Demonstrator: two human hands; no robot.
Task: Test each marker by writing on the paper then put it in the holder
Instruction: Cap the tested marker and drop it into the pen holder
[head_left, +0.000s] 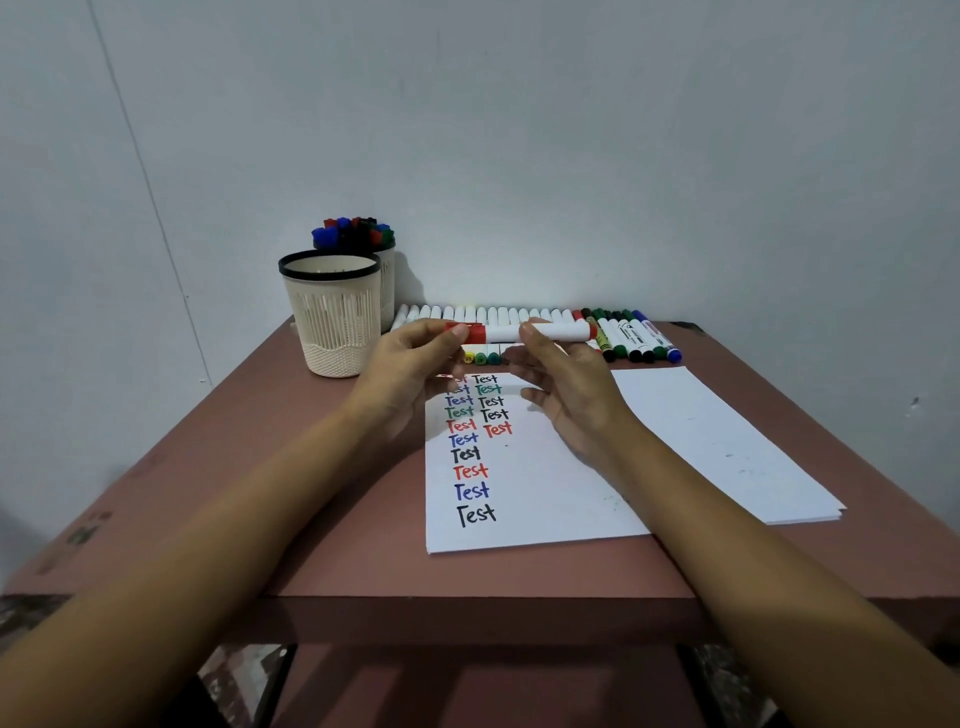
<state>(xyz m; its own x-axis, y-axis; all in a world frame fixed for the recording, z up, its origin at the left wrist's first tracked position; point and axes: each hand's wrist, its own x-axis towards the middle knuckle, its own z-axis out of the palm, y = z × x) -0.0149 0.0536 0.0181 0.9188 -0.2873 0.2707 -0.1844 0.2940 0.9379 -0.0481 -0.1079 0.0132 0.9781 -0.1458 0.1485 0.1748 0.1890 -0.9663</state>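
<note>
A red marker (511, 332) with a white barrel is held level above the top of the paper (524, 499). My left hand (415, 364) pinches its red cap end, and my right hand (566, 384) grips the barrel with thumb and fingers. The paper carries two columns of the word "Test" in black, blue, red and green. A cream holder (332, 317) with a black rim stands at the back left, and nothing shows above its rim. A second holder (385, 280) behind it is full of capped markers.
A row of white-barrelled markers (498, 315) lies along the table's back edge, with several green, black and blue ones (636, 338) at its right end. A stack of blank sheets (727, 447) lies to the right. The brown table (311, 519) meets the wall.
</note>
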